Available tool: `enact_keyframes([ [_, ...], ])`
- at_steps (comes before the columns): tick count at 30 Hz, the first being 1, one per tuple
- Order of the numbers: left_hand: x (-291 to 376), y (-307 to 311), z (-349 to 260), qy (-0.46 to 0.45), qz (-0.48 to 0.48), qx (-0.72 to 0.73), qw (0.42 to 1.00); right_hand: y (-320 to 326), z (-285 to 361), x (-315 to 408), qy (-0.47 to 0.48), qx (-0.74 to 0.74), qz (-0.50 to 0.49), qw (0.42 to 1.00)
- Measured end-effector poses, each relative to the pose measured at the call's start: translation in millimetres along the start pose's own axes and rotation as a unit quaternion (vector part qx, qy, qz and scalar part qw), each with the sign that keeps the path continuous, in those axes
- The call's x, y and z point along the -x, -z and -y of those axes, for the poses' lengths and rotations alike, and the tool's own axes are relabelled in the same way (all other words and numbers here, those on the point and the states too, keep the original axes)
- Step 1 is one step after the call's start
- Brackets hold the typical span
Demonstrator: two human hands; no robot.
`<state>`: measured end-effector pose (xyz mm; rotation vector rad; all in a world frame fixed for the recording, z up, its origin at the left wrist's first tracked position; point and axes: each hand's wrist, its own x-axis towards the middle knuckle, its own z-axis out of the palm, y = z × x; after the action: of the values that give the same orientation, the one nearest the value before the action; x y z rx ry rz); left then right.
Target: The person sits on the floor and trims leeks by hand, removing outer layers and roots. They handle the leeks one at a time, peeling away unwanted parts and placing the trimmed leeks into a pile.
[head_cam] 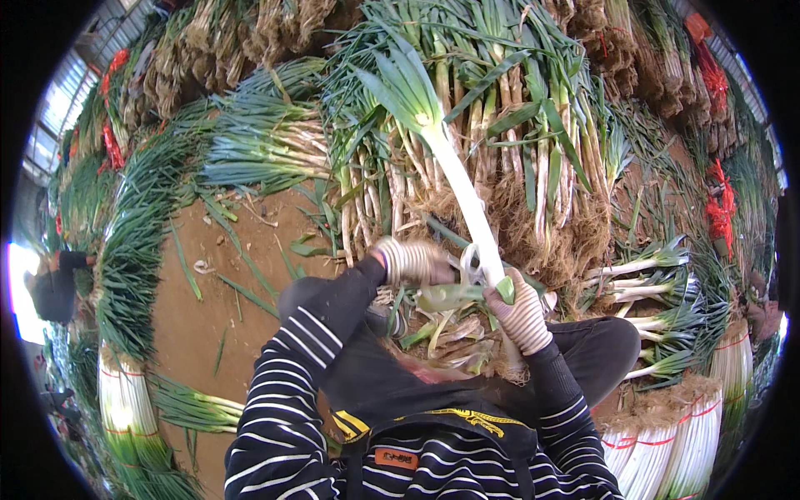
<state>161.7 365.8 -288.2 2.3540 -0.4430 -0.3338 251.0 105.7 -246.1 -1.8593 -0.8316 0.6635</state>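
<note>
A long Welsh onion (465,187) with a bare white stalk slants up and away from me, its green leaves at the far end. My right hand (522,312), in a ribbed striped glove, is closed around its lower part. Below that hand, a root tuft (516,374) shows near my lap. My left hand (415,261), in a similar glove, is blurred beside the stalk; its fingers cannot be made out clearly. Pale strips of peeled skin (470,262) hang between the two hands. A loose outer leaf (447,297) lies across just under them.
Unpeeled Welsh onions (500,131) with brown roots are heaped in front. Peeled stalks (644,290) lie at my right, near tied white bundles (662,444). Another tied bundle (128,400) stands at left. Peelings (456,344) cover the ground between my legs. A person (56,287) is far left.
</note>
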Motion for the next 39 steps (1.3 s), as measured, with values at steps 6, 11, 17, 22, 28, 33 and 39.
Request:
enact_keyframes([
  [6, 12.4, 67.6, 31.9, 0.073, -0.437, 0.69, 0.572, -15.1, 20.0, 39.9, 0.015, 0.152, 0.073, 0.986],
  [11, 11.7, 65.2, 13.9, -0.051, -0.529, 0.742, 0.409, -29.9, 26.2, 26.4, -0.001, 0.042, 0.056, 0.998],
  [17, 36.8, 75.8, -9.9, -0.179, -0.48, 0.745, 0.428, -51.2, 53.1, -42.6, 0.063, -0.113, 0.076, 0.989],
  [22, 44.5, 84.9, -21.6, -0.159, -0.553, 0.658, 0.486, -82.6, 66.6, -71.1, 0.088, 0.022, -0.002, 0.996],
  [28, 73.4, 98.0, -18.0, -0.194, -0.568, 0.625, 0.499, -61.7, 44.4, -72.3, 0.092, -0.048, -0.063, 0.993],
  [33, 96.1, 104.7, -15.6, -0.261, -0.569, 0.608, 0.489, -18.4, -10.1, -67.8, 0.015, 0.181, -0.11, 0.977],
  [39, 141.8, 115.4, -8.8, -0.338, -0.546, 0.548, 0.535, 71.5, -84.4, -30.5, -0.214, 0.46, -0.129, 0.852],
])
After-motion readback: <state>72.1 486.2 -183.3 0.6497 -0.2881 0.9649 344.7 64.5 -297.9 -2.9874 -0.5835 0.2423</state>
